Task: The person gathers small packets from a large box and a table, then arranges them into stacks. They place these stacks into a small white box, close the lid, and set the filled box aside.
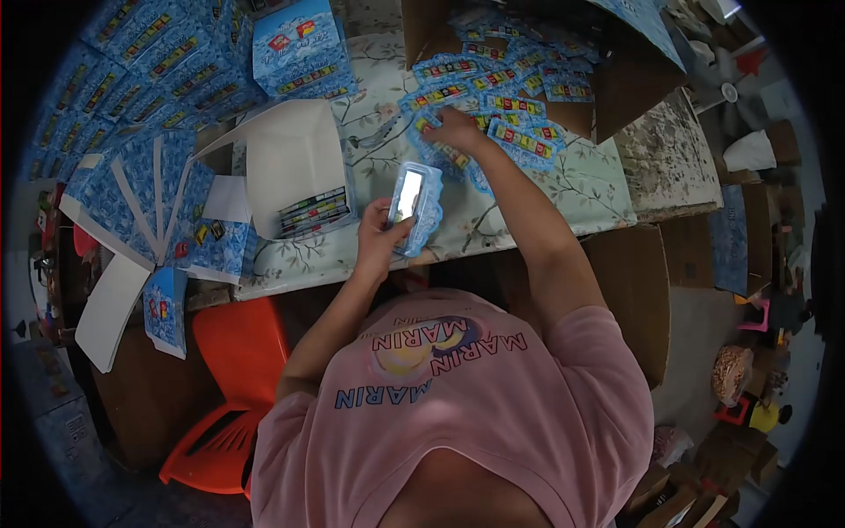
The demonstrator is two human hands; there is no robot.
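My left hand [377, 236] is closed round the lower part of a blue scalloped blister pack [422, 211], held above the table's near side. Light glares off its clear plastic front. My right hand [456, 132] reaches forward to the near edge of a pile of similar blister packs [519, 106]. Its fingers are bent over one of them, a blue pack [447, 151] with a coloured strip. Left of my hands stands an open white-lined box [299, 167], with several packs standing on edge inside.
Stacked blue printed boxes [150, 70] fill the back left, beside a closed blue box [299, 48]. Flattened box blanks [132, 202] fan out at the left. A large carton [634, 62] lies tipped toward the pile. An orange chair [233, 352] stands at the table's near left.
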